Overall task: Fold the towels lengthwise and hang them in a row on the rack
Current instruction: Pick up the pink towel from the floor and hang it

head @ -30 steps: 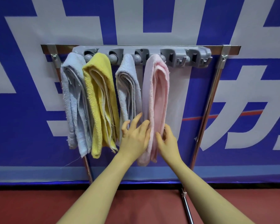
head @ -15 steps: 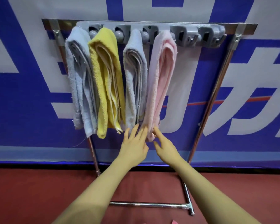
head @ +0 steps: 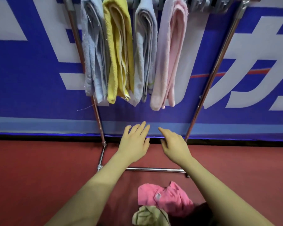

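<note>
Nearest you, two unfolded towels wait bunched on the red floor [head: 39, 160] at the bottom edge of view: an olive towel [head: 149, 216] touching a bright pink towel [head: 165, 197] just beyond it, both between your forearms. Past them runs the rack [head: 155, 169] base bar. Above it your left hand [head: 135, 143] and right hand [head: 174, 145] hover empty, fingers straight and relaxed; a moment ago they were smoothing the pale pink towel [head: 167, 56], and they have since dropped clear below its hem. That likely means the fourth towel is finished and the floor pile comes next. Farther back, along the rack's top edge, hang the light blue towel [head: 93, 51], yellow towel [head: 118, 51], grey-blue towel [head: 145, 51] and the pale pink one, side by side. Open room remains toward the rack's right post; the floor around the pile is bare.
</note>
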A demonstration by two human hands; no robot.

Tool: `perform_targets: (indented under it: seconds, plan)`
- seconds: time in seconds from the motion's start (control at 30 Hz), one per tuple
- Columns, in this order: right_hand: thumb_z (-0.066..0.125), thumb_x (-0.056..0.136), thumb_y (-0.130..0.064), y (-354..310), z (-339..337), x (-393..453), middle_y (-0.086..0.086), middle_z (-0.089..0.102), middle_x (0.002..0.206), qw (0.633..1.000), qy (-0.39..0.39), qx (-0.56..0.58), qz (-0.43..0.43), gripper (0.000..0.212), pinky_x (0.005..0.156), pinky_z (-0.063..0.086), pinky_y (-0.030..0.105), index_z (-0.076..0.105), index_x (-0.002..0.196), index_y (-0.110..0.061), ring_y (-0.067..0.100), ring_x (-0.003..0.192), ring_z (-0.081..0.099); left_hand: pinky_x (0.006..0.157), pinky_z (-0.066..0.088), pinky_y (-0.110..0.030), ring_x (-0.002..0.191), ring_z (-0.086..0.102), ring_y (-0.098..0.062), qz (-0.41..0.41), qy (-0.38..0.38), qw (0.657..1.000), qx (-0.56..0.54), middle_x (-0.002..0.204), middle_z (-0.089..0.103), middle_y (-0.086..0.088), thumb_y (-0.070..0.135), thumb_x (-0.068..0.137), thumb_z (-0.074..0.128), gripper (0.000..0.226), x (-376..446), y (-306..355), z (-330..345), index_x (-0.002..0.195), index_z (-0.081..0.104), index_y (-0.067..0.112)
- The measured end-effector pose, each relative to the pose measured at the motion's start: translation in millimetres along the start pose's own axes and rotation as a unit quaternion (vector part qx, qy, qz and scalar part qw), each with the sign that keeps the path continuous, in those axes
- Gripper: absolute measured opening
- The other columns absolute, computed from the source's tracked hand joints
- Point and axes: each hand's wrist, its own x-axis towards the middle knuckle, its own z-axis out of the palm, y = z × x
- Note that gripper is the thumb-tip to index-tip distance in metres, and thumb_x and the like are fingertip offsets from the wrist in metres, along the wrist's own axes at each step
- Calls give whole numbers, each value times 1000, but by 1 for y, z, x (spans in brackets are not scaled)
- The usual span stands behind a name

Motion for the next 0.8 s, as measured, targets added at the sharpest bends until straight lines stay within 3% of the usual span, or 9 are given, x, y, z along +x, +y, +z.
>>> perform_targets:
  seconds: [0.13,0.4,0.5,0.67,0.8]
  plan:
    - [47,92,-11,3,29,-30,9,52,136,999,-25,26,20,49,99,37,38,42,141,-10,31,122,50,88,30,-35,95,67,-19,-3,-10,1000,-21,112,69,-6,34,81,37,49,-31,5,25,109,69,10]
    - [52,91,-11,59,117,-54,14,62,114,988,-71,81,111,33,87,45,43,59,123,-7,35,106,59,84,34,-34,90,69,-21,13,-152,985,-86,105,71,-8,30,78,39,44,-68,23,126,102,70,9]
    - [54,90,-11,93,157,-55,15,63,112,979,-100,95,149,31,84,46,44,60,120,-6,36,103,60,97,37,-36,111,60,-23,8,-212,970,-121,124,62,-10,29,87,38,46,-70,35,173,118,63,7]
    - [55,91,-14,152,225,-62,14,64,117,965,-136,101,203,30,84,44,41,62,120,-7,36,106,59,107,21,-34,134,36,-21,42,-315,939,-131,148,39,-5,37,96,28,52,-67,59,254,141,40,14]
    - [58,91,-17,190,275,-83,16,66,113,946,-194,87,243,26,80,44,41,66,114,-7,38,98,61,109,17,-34,138,28,-19,48,-382,916,-117,153,29,-2,36,99,28,50,-77,70,318,145,31,18]
